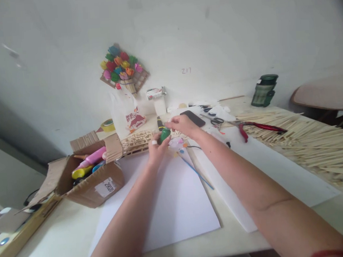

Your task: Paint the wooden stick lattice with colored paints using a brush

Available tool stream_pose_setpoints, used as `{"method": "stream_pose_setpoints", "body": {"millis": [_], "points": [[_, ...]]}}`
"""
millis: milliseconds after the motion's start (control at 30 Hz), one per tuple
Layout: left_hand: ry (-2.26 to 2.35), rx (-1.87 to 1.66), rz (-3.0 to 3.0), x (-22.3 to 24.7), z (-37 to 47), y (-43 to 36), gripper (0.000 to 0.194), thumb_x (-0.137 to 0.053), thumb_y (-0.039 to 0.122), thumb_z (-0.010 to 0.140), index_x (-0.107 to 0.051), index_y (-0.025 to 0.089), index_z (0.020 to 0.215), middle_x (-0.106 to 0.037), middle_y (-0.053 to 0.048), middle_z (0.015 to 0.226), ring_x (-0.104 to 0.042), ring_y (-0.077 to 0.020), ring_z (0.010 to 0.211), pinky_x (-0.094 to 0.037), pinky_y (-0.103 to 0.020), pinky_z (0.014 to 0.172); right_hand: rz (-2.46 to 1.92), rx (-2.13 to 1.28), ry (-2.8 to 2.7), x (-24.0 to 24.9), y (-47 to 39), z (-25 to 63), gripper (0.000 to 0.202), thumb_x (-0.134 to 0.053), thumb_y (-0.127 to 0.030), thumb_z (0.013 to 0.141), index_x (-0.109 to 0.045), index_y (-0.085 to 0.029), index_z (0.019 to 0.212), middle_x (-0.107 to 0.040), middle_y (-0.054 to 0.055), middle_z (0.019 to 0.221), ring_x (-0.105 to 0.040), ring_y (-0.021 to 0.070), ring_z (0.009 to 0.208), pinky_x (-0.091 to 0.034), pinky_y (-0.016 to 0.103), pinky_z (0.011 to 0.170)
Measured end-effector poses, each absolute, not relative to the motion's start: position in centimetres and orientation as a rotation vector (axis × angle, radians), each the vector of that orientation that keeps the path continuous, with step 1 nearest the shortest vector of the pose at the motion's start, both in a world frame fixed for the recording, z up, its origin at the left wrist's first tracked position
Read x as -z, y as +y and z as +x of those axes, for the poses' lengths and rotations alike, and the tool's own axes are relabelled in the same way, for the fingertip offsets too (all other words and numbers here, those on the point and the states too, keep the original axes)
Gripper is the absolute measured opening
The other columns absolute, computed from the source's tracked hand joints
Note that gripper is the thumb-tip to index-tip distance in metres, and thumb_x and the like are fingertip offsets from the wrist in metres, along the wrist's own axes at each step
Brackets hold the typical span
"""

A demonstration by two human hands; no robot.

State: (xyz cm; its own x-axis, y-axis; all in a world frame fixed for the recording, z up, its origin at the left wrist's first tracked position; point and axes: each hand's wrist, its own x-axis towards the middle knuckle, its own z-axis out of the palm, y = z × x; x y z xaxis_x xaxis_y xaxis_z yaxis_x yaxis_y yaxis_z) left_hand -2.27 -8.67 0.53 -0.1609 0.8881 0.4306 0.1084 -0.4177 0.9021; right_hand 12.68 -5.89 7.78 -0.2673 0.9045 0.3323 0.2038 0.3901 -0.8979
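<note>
Over the far part of a white paper sheet (pixel 179 205), my left hand (pixel 157 146) is wrapped round a small green paint bottle (pixel 165 134). My right hand (pixel 183 124) comes in from the right with its fingers pinched at the bottle's top; the cap itself is hidden behind the fingertips. Just below the hands lies a clear palette (pixel 176 144) with dabs of pink, orange, blue and yellow paint. A thin blue paintbrush (pixel 202 176) rests with one end by the palette and slants toward me.
To the left stands an open cardboard box (pixel 91 191) with paint bottles inside. Behind are a plastic bag (pixel 124 112), yellow tape (pixel 108 125) and a phone (pixel 193 118). Scissors (pixel 216 121), red-handled pliers (pixel 258 127), many thin sticks (pixel 315 147) and a green flask (pixel 264 91) are on the right.
</note>
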Motion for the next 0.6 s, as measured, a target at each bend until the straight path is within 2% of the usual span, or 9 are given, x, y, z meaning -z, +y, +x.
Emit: {"method": "stream_pose_setpoints", "body": {"millis": [133,233,333,467,600], "points": [[1.309,-1.709,1.674,-0.1,-3.0,-8.4,0.034,-0.075,0.039,0.068,-0.067,0.020,0.094,-0.065,-0.005,0.089,-0.062,-0.0219,0.091,-0.048,-0.034,0.084,-1.020,-0.969,-1.676,-7.4,-6.1,11.8,0.029,-0.075,-0.041,0.062,-0.063,-0.015,0.065,-0.056,-0.004,0.054,-0.049,0.0095,0.054,-0.038,0.024,0.057],[1.339,-1.762,1.671,0.0,-3.0,-8.5,0.043,-0.077,0.036,0.067,-0.063,0.021,0.105,-0.066,-0.006,0.099,-0.061,-0.0230,0.099,-0.045,-0.036,0.092,-1.063,-0.948,-1.645,-7.5,-6.3,11.6,0.027,-0.075,-0.040,0.062,-0.063,-0.015,0.065,-0.054,-0.004,0.051,-0.048,0.0095,0.053,-0.038,0.024,0.056],[1.351,-1.783,1.652,0.0,-2.7,-8.8,0.050,-0.078,0.034,0.066,-0.058,0.022,0.110,-0.065,-0.006,0.103,-0.061,-0.0222,0.099,-0.045,-0.034,0.092,-1.105,-0.912,-1.606,-7.6,-6.5,11.7,0.032,-0.074,-0.044,0.062,-0.059,-0.016,0.058,-0.051,-0.005,0.049,-0.047,0.0093,0.051,-0.036,0.024,0.054],[1.351,-1.811,1.677,-0.2,-2.1,-9.2,0.029,-0.067,0.038,0.079,-0.060,0.022,0.101,-0.066,-0.005,0.096,-0.062,-0.0205,0.094,-0.045,-0.031,0.087,-1.114,-0.887,-1.575,-7.5,-6.5,11.6,0.037,-0.071,-0.048,0.064,-0.054,-0.018,0.053,-0.047,-0.006,0.046,-0.044,0.0091,0.051,-0.035,0.025,0.054],[1.426,-1.861,1.609,-0.1,-1.9,-9.2,0.021,-0.065,0.039,0.080,-0.061,0.022,0.092,-0.065,-0.003,0.083,-0.060,-0.0189,0.080,-0.045,-0.030,0.079,-1.089,-0.884,-1.592,-7.3,-6.5,11.3,0.033,-0.067,-0.044,0.067,-0.053,-0.018,0.052,-0.045,-0.006,0.046,-0.043,0.0093,0.052,-0.034,0.025,0.055]]}}
